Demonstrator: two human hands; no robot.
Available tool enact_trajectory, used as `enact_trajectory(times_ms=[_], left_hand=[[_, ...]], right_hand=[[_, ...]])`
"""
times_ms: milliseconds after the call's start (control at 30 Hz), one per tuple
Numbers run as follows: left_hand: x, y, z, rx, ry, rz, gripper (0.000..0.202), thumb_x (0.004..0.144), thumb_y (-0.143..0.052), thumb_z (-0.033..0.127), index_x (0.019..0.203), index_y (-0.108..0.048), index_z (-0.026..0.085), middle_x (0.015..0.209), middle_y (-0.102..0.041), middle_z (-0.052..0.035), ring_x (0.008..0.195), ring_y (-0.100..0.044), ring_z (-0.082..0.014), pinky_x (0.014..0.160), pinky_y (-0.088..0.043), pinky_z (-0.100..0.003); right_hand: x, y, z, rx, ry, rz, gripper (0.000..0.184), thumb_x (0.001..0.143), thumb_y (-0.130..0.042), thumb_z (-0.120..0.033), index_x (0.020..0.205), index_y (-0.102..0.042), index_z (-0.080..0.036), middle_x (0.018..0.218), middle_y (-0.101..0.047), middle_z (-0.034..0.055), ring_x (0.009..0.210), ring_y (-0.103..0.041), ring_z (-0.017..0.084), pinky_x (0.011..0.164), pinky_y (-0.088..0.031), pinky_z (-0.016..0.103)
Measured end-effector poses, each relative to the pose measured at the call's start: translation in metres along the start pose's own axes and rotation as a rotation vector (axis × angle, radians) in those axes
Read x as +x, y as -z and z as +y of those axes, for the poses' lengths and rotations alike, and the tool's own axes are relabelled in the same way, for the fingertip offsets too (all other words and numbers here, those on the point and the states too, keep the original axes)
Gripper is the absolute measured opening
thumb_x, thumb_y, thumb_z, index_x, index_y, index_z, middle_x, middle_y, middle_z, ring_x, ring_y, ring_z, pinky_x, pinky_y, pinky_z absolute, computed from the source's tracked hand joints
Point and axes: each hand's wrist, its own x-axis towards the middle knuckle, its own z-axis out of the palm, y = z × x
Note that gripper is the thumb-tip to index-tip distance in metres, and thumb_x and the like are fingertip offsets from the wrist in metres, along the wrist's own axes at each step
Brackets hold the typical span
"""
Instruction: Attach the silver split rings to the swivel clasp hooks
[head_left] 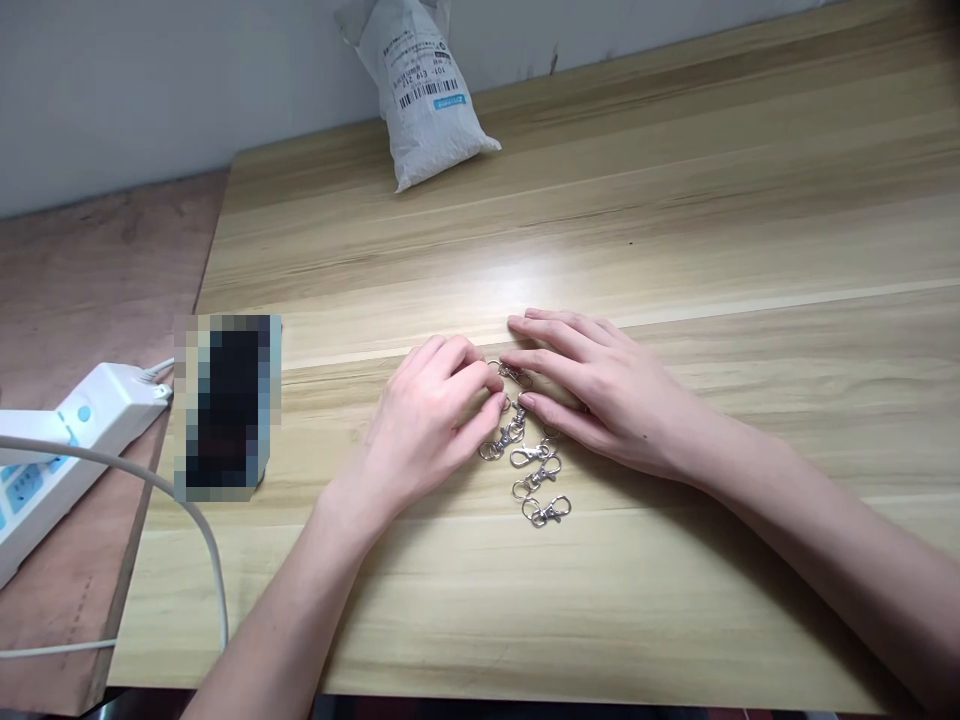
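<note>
Several silver swivel lobster clasps with split rings lie in a loose cluster on the wooden table, between my two hands. My left hand (435, 410) is closed, thumb and forefinger pinched at the ring of one clasp (517, 412). My right hand (600, 385) lies open, fingers stretched to the left. Its fingertips touch or nearly touch the top clasp (516, 375) and the one in the pinch. Nearer me lie another clasp (531, 456), one just below it (541, 477), and the lowest clasp (547, 512). Fingers partly hide some of the upper rings.
A white plastic mailing bag (439, 130) with a printed label stands at the table's back edge, by the wall. Left of my hands is a pixelated dark object (227, 410). A white power strip (105, 410) and a pale cable (214, 560) are at the left edge.
</note>
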Motion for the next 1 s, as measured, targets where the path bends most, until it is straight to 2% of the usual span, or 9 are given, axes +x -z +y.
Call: enact_trajectory(times_ms=[300, 667, 867, 1000], left_hand=[[-0.0001, 0.0005, -0.001, 0.006, -0.007, -0.003, 0.011, 0.091, -0.053, 0.022, 0.09, -0.062, 0.017, 0.093, -0.059, -0.0061, 0.088, -0.053, -0.0197, 0.078, -0.046, -0.035], [-0.0001, 0.0006, 0.0004, 0.014, -0.003, -0.008, 0.011, 0.091, -0.053, 0.022, 0.09, -0.062, 0.016, 0.093, -0.059, -0.0059, 0.088, -0.053, -0.019, 0.079, -0.045, -0.034], [-0.0002, 0.0015, -0.0004, 0.021, -0.007, -0.013, 0.011, 0.091, -0.053, 0.023, 0.09, -0.062, 0.017, 0.094, -0.059, -0.0062, 0.088, -0.053, -0.0196, 0.078, -0.045, -0.034], [0.0002, 0.0014, 0.0, 0.022, -0.009, -0.013, 0.011, 0.091, -0.052, 0.023, 0.091, -0.062, 0.016, 0.094, -0.059, -0.0065, 0.089, -0.053, -0.0199, 0.079, -0.045, -0.034]], right_hand=[[-0.0003, 0.0009, -0.0005, 0.012, -0.003, 0.004, 0.036, 0.096, -0.046, -0.032, 0.13, -0.053, -0.021, 0.14, -0.05, 0.013, 0.134, -0.041, 0.03, 0.106, -0.038, 0.053], [-0.0005, 0.0014, -0.0008, -0.004, -0.002, -0.001, 0.038, 0.097, -0.046, -0.032, 0.13, -0.053, -0.016, 0.14, -0.05, 0.0144, 0.134, -0.04, 0.03, 0.108, -0.037, 0.049], [-0.0004, 0.0006, 0.0002, 0.01, 0.0, 0.004, 0.036, 0.096, -0.046, -0.032, 0.13, -0.053, -0.021, 0.14, -0.05, 0.0128, 0.134, -0.041, 0.031, 0.105, -0.039, 0.053], [-0.0002, 0.0008, -0.0001, 0.004, -0.006, -0.005, 0.037, 0.096, -0.046, -0.032, 0.13, -0.053, -0.02, 0.14, -0.049, 0.013, 0.134, -0.04, 0.03, 0.106, -0.038, 0.051]])
